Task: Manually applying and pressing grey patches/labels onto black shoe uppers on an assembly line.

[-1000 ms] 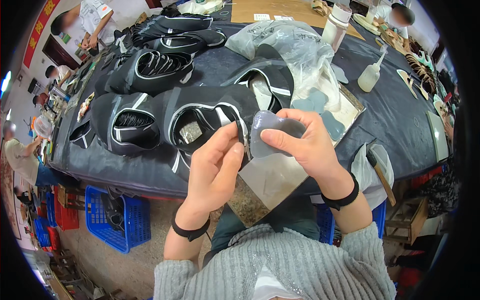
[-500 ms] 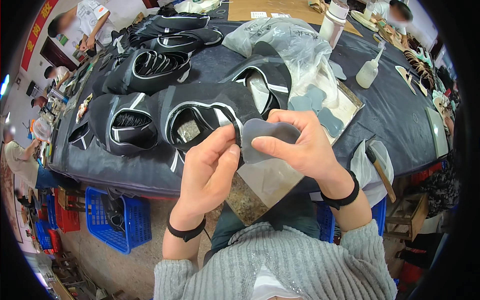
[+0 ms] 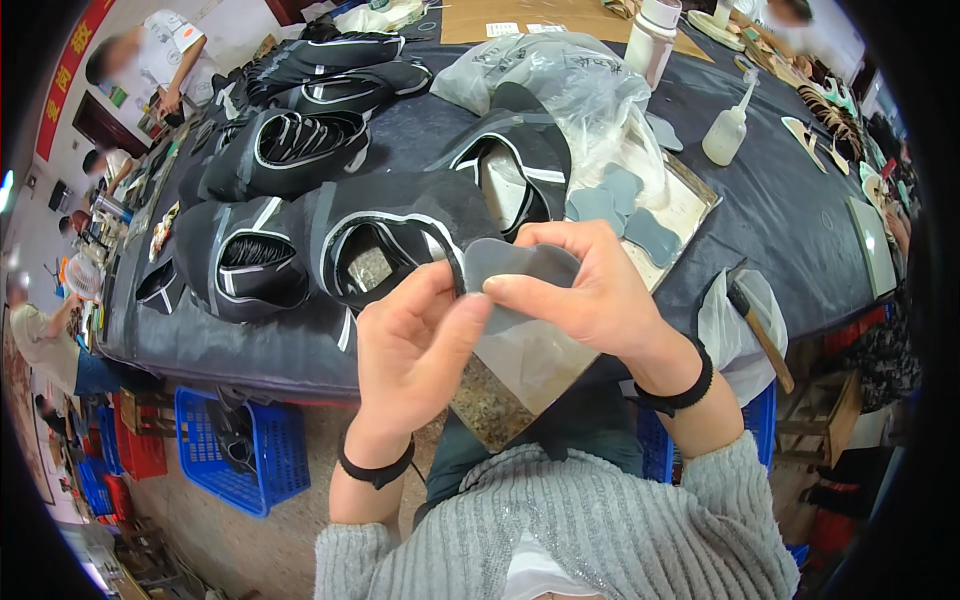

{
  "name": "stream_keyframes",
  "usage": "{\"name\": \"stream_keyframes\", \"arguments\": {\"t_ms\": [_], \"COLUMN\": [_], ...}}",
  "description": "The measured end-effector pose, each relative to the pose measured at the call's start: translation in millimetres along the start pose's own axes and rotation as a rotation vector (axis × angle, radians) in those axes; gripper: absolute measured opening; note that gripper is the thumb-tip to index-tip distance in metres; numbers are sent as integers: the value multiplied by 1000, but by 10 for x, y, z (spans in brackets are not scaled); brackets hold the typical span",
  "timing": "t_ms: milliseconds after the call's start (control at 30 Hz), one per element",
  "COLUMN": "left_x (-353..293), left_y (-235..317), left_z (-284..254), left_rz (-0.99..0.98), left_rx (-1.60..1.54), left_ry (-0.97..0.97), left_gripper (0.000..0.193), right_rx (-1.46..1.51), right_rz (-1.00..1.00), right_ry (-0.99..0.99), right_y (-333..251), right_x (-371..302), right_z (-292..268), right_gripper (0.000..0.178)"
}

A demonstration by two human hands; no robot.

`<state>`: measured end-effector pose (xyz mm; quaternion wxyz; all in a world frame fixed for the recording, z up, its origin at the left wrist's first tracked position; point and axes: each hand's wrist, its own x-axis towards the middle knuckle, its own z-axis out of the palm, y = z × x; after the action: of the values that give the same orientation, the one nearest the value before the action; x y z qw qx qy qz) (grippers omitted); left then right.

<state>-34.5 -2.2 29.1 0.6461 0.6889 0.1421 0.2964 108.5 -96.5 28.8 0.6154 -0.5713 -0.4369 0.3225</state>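
My right hand (image 3: 605, 305) grips a thin, curved grey sheet piece (image 3: 520, 262), thumb on its front and fingers behind. Close against that piece's left edge, my left hand (image 3: 405, 345) has its fingertips at the white-edged rim of a black shoe upper (image 3: 400, 195). Its thumb lies near the sheet's lower corner, and the exact contact there is hidden. Below both hands, a stone slab (image 3: 492, 405) with a pale sheet (image 3: 535, 360) on it juts over the table edge. More grey pieces (image 3: 620, 190) lie on a board to the right.
Several black uppers (image 3: 245, 260) line the dark table's left side. A plastic bag (image 3: 560, 75), a squeeze bottle (image 3: 725, 135) and a white bottle (image 3: 652, 40) stand farther off. A hammer (image 3: 760, 330) lies at right. Blue basket (image 3: 245, 450) on the floor; people work around.
The grey piece has shifted slightly left and down in my right hand, its thumb now close to my left thumb. My left thumb has moved away from its index finger toward the sheet.
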Motion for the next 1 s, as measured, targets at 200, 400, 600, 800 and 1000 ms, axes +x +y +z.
{"name": "stream_keyframes", "arguments": {"t_ms": [200,400,600,800,1000], "left_x": [-12,-23,65,191,66], "left_y": [-128,-103,-176,-89,-142], "left_z": [2,-44,-68,-2,-36], "left_rz": [150,119,89,44,56], "left_rx": [73,-74,-110,110,167], "left_ry": [207,138,204,260,70], "left_gripper": [15,15,16,14,30], "right_rx": [186,373,409,-506,-460], "right_rz": [50,60,96,-701,-599], "right_ry": [42,-54,-61,242,231], "right_y": [56,168,297,161,197], "right_x": [-9,-10,143,95,105], "right_z": [-92,-107,-19,122,83], "right_gripper": [17,19,19,18,16]}}
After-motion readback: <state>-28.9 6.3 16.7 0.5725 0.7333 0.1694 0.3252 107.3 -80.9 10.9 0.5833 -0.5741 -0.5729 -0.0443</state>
